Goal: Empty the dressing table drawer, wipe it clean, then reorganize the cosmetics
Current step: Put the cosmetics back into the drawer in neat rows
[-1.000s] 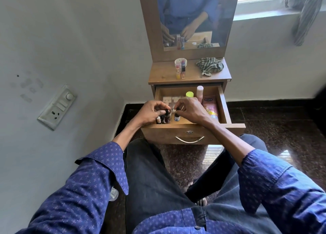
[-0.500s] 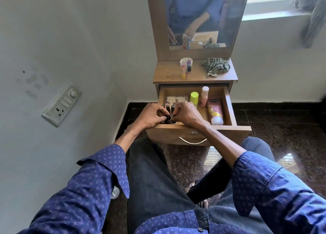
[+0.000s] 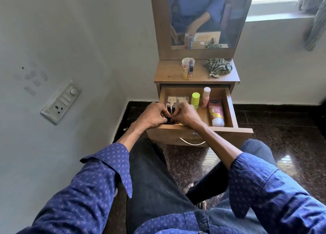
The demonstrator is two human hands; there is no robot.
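The wooden drawer of the dressing table stands pulled out. My left hand and my right hand meet at its front left corner, fingers pinched around a cluster of small black-capped bottles standing there. Behind them lies a pale compartmented case. A yellow-green bottle and a peach bottle stand mid-drawer. A pink tube lies along the right side. A striped cloth rests on the tabletop.
On the tabletop stand a small white jar and two slim tubes. A mirror rises behind. A wall with a switch plate is close on the left. Dark polished floor spreads right; my knees sit under the drawer.
Both hands have drawn closer together around the small bottles at the drawer's front left, bunching them upright. The camera has tilted slightly.
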